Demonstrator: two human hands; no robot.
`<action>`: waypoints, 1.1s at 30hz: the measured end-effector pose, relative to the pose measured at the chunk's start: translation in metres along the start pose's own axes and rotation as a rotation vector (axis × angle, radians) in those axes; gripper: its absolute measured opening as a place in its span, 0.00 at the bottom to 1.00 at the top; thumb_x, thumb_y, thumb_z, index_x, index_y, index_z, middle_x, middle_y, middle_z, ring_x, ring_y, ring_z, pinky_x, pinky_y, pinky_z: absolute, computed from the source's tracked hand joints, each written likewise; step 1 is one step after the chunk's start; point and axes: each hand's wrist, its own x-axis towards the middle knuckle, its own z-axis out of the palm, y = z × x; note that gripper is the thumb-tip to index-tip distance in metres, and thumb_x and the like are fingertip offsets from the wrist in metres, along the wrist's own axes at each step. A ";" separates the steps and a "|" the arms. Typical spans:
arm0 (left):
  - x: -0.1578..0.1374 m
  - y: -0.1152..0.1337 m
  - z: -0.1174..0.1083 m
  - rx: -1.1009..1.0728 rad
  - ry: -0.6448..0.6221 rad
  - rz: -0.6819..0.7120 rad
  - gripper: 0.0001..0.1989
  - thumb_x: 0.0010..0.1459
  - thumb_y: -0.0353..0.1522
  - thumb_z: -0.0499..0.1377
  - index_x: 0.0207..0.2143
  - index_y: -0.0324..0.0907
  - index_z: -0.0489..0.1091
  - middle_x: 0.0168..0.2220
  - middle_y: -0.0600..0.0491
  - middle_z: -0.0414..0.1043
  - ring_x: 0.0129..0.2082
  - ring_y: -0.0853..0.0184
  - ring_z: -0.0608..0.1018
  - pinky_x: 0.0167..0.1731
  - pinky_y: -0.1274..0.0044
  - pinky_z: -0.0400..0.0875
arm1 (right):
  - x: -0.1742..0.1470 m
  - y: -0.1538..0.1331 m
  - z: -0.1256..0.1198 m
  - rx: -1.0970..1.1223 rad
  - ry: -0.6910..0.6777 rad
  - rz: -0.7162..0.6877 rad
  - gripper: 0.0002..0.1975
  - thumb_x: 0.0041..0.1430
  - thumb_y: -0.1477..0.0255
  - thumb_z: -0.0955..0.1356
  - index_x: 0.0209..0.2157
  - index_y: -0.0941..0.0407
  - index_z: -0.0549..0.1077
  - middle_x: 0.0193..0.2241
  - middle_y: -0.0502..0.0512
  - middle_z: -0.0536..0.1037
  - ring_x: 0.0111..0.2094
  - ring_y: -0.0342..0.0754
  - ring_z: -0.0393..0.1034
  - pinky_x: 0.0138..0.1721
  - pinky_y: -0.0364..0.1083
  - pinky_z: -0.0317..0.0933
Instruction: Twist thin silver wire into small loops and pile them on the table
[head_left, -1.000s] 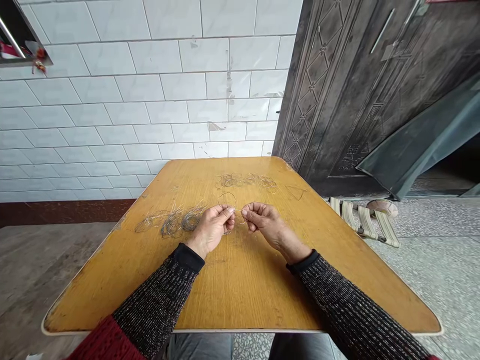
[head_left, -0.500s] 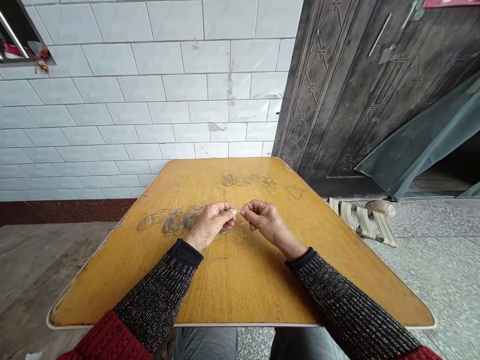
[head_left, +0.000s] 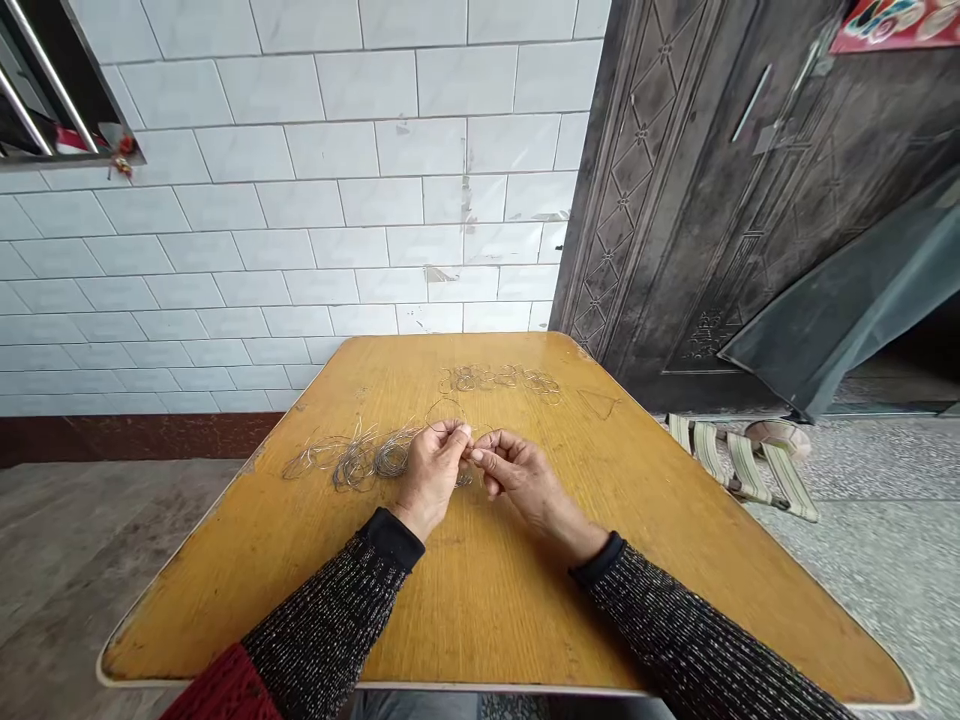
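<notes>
Over the middle of the table (head_left: 480, 600), my left hand (head_left: 431, 475) and my right hand (head_left: 529, 485) meet at the fingertips. Both are closed in a pinch on a thin wire (head_left: 445, 400), which curves up in a loop above my left fingers. The pinched part of the wire is mostly hidden by the fingers. Just left of my left hand lie tangled bundles of wire (head_left: 354, 462) and a tighter wire coil (head_left: 391, 456). Farther back, beyond my right hand, several small wire loops (head_left: 499, 377) lie in a row.
A thin bent wire (head_left: 600, 403) lies near the table's right side. White wall tiles (head_left: 322, 205) rise behind the table, with a dark carved door (head_left: 675, 230) at the right. On the floor to the right stands a striped strap seat (head_left: 739, 465).
My hands have come together; the fingertips were apart with wire between them. A wire loop now stands above my left fingers. The camera view has tilted up slightly.
</notes>
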 end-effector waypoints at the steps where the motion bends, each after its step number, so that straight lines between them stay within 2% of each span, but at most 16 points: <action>1: 0.000 -0.001 0.000 -0.003 0.009 -0.001 0.11 0.47 0.37 0.58 0.22 0.38 0.63 0.19 0.58 0.62 0.18 0.76 0.65 0.18 0.82 0.58 | 0.000 0.000 0.001 -0.030 0.020 -0.046 0.15 0.42 0.61 0.70 0.25 0.57 0.65 0.19 0.46 0.69 0.12 0.34 0.56 0.13 0.37 0.52; 6: 0.000 -0.006 0.003 -0.035 0.025 -0.025 0.11 0.47 0.37 0.58 0.21 0.38 0.63 0.19 0.57 0.62 0.18 0.76 0.63 0.18 0.83 0.56 | 0.000 -0.003 0.003 -0.148 0.027 -0.139 0.13 0.50 0.61 0.66 0.24 0.57 0.66 0.18 0.47 0.69 0.12 0.35 0.55 0.15 0.39 0.50; 12: 0.000 -0.005 0.003 -0.140 0.022 -0.088 0.12 0.45 0.37 0.59 0.20 0.39 0.62 0.19 0.57 0.62 0.19 0.76 0.64 0.21 0.81 0.59 | -0.002 -0.004 -0.001 -0.271 -0.031 -0.118 0.14 0.54 0.61 0.63 0.23 0.56 0.65 0.10 0.44 0.63 0.13 0.38 0.55 0.19 0.40 0.52; 18: 0.001 -0.007 -0.001 -0.124 0.013 -0.111 0.11 0.44 0.37 0.59 0.21 0.39 0.62 0.20 0.58 0.61 0.19 0.76 0.64 0.21 0.82 0.59 | 0.000 -0.001 -0.007 -0.336 -0.099 -0.092 0.13 0.55 0.62 0.63 0.23 0.57 0.66 0.10 0.44 0.64 0.14 0.38 0.55 0.20 0.40 0.50; 27: 0.000 -0.007 -0.002 -0.075 -0.005 -0.111 0.12 0.45 0.38 0.59 0.20 0.39 0.61 0.20 0.58 0.60 0.19 0.76 0.63 0.21 0.81 0.59 | 0.001 0.000 -0.010 -0.293 -0.164 -0.025 0.13 0.53 0.62 0.64 0.22 0.57 0.66 0.10 0.44 0.65 0.14 0.38 0.54 0.21 0.40 0.48; 33: 0.002 -0.004 -0.004 -0.015 -0.040 -0.069 0.13 0.45 0.40 0.58 0.21 0.40 0.61 0.20 0.57 0.61 0.19 0.75 0.64 0.21 0.81 0.61 | 0.000 -0.004 -0.009 -0.160 -0.175 0.082 0.15 0.49 0.59 0.66 0.22 0.57 0.65 0.10 0.44 0.65 0.12 0.37 0.56 0.17 0.38 0.50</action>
